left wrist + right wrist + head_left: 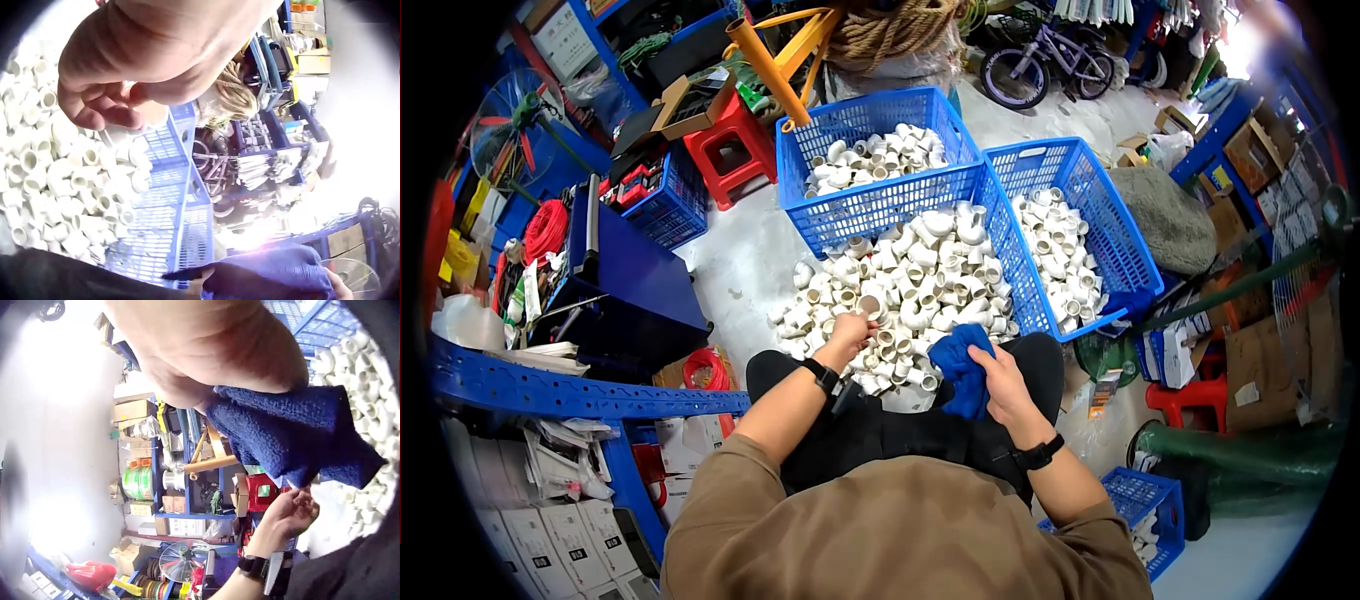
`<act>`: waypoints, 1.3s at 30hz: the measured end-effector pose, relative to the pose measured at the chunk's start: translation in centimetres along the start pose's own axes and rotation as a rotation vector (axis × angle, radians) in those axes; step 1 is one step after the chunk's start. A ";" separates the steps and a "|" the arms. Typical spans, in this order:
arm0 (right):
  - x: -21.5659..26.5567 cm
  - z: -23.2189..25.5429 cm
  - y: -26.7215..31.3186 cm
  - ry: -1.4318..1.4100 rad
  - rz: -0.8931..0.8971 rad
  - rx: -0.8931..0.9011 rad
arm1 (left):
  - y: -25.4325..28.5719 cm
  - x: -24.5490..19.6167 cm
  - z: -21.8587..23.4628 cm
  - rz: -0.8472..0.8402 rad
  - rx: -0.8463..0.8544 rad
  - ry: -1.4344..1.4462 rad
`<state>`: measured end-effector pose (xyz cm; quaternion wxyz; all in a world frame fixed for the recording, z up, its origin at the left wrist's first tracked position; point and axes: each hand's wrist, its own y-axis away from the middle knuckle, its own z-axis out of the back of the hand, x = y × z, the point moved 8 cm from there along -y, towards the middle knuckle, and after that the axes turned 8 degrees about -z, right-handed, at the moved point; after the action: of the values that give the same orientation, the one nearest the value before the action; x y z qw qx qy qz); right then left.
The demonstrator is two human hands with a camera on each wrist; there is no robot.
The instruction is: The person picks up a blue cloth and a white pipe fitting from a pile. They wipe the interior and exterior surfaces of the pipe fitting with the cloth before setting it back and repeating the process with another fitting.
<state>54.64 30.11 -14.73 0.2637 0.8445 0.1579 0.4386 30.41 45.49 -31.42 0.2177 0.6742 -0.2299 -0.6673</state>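
A large heap of white plastic pipe fittings (940, 270) lies on the floor in front of the person's knees. Over the heap's near left side, the left hand (852, 334) has its fingers curled around a white pipe fitting (870, 307). In the left wrist view the fingers hide most of that fitting (114, 135). The right hand (1004, 384) grips a blue cloth (960, 365) above the right thigh. That cloth (287, 431) hangs in folds below the palm in the right wrist view, where its fingers are largely hidden.
Behind the heap, a blue crate (880, 190) contains more fittings, and another crate (1100, 190) with fittings stands at its right. A smaller blue crate (1170, 540) is behind the right elbow. A red stool (735, 150) and blue cabinet (640, 290) stand at left.
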 end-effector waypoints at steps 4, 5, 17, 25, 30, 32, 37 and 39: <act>0.1 2.6 -0.2 0.028 0.021 -0.077 | -5.4 -9.5 2.9 -0.355 -0.061 -0.156; 0.4 2.8 -0.1 -0.001 0.035 -0.058 | -8.4 -11.9 3.0 -0.424 0.008 -0.124; 1.2 2.2 2.0 -0.222 0.082 -0.037 | -16.4 -11.6 0.8 -0.531 0.218 -0.788; 0.8 3.9 2.1 -0.196 0.045 -0.058 | -20.4 -2.1 -3.9 -0.497 0.453 -1.452; 0.5 4.5 2.3 -0.240 -0.049 -0.098 | -22.4 1.1 -5.1 -0.432 0.508 -1.597; -0.5 5.2 2.2 -0.403 -0.132 -0.077 | -23.4 1.9 -5.5 -0.362 0.556 -1.593; -0.5 7.3 2.2 -0.271 -0.051 -0.137 | -27.1 5.6 -5.8 -0.452 0.496 -1.612; -0.4 8.2 1.8 -0.207 -0.034 -0.156 | -27.3 6.3 -6.1 -0.465 0.489 -1.652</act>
<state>61.22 25.94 -17.85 0.3509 0.8593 0.1097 0.3556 37.02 63.50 -52.74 -0.3084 0.0356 -0.3068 -0.8997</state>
